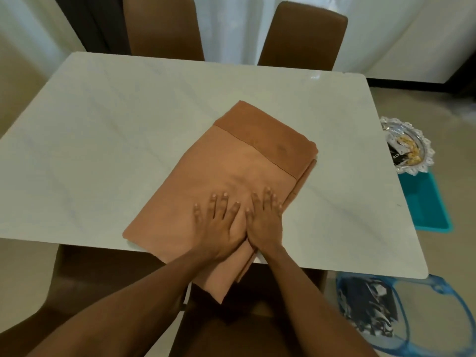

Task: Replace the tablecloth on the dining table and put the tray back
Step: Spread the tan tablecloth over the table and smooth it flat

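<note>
A folded orange-brown tablecloth (pixel 239 163) lies on the bare white marble dining table (pixel 108 140), one corner hanging over the near edge. My left hand (pixel 219 222) and my right hand (pixel 262 217) rest flat on its near part, side by side, fingers straight and spread, thumbs touching. A silver tray (pixel 409 148) with a lacy rim, holding a dark packet and yellow bits, sits beyond the table's right edge on a teal stool or box (pixel 430 202).
Two brown chairs (pixel 164 27) stand at the table's far side, with another brown chair (pixel 85 274) tucked in at the near side. A blue mesh basket (pixel 381 313) with dark cloth inside stands on the floor at the near right. White curtains hang behind.
</note>
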Available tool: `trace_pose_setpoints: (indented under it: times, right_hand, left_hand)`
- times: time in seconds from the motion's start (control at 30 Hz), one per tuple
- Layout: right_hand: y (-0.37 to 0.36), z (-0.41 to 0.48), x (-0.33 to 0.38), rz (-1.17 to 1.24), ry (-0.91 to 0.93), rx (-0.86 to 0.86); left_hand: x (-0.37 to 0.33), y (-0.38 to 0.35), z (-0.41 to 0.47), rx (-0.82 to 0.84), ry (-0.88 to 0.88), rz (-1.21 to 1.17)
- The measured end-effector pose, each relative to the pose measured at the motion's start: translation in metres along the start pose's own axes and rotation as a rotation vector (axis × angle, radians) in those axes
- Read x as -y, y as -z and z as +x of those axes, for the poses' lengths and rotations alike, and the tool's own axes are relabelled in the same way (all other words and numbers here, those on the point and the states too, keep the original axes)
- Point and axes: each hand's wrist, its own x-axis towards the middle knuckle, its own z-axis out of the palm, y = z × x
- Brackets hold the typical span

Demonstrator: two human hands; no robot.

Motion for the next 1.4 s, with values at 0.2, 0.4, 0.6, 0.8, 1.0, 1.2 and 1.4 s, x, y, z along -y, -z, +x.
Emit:
trace_pose_setpoints:
  times: [0.2, 0.4, 0.6, 0.8, 1.0, 1.2, 1.4]
  right_hand:
    - [0.020, 0.066, -0.034, 0.018, 0.110, 0.067]
    - [0.082, 0.132, -0.059, 0.323, 0.057, 0.114]
    - [0.074, 0.065, -0.072, 0.589, -0.155, -0.280]
    - [0.037, 0.004, -0.068, 0.654, -0.215, -0.294]
    - [0.056, -0.005, -0.064, 0.846, -0.336, -0.202]
    - [0.072, -0.002, -0.061, 0.948, -0.462, -0.198]
    - [0.061, -0.010, -0.010, 0.547, -0.181, -0.380]
  left_hand:
    - [-0.041, -0.005, 0.045, -0.008, 0.179, -0.023]
    - [-0.084, 0.013, 0.114, 0.143, 0.371, -0.216]
    - [-0.076, 0.040, 0.110, 0.183, 0.150, -0.245]
    - [-0.060, 0.013, 0.031, 0.184, -0.389, 0.034]
    - [-0.076, 0.007, 0.026, 0.144, -0.385, 0.177]
    - [-0.085, 0.035, 0.032, -0.016, -0.140, -0.665]
    - [-0.044, 0.086, 0.062, -0.373, 0.500, -1.243]
